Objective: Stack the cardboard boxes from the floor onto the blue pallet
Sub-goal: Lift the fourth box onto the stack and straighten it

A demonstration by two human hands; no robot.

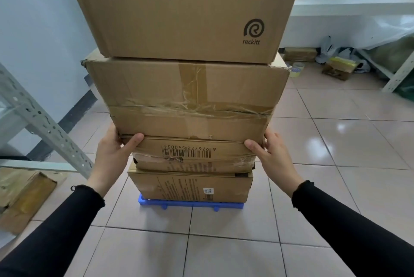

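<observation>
A stack of several cardboard boxes stands on the blue pallet [179, 204], whose front edge shows under the bottom box [190, 187]. Above that lies a flat box with a barcode [192, 153], then a large taped box [190, 99], and on top a big reckitt box [179, 12]. My left hand [114, 153] grips the lower left corner of the taped box, thumb on its front bottom edge. My right hand [271, 153] holds the lower right corner the same way.
A grey metal rack [40, 120] stands at the left with a worn carton [22, 196] on the floor beside it. At the back right are a white shelf [349, 3] with boxes, a tape roll [296, 69], small cartons and bags. Tiled floor [224, 250] surrounds the pallet.
</observation>
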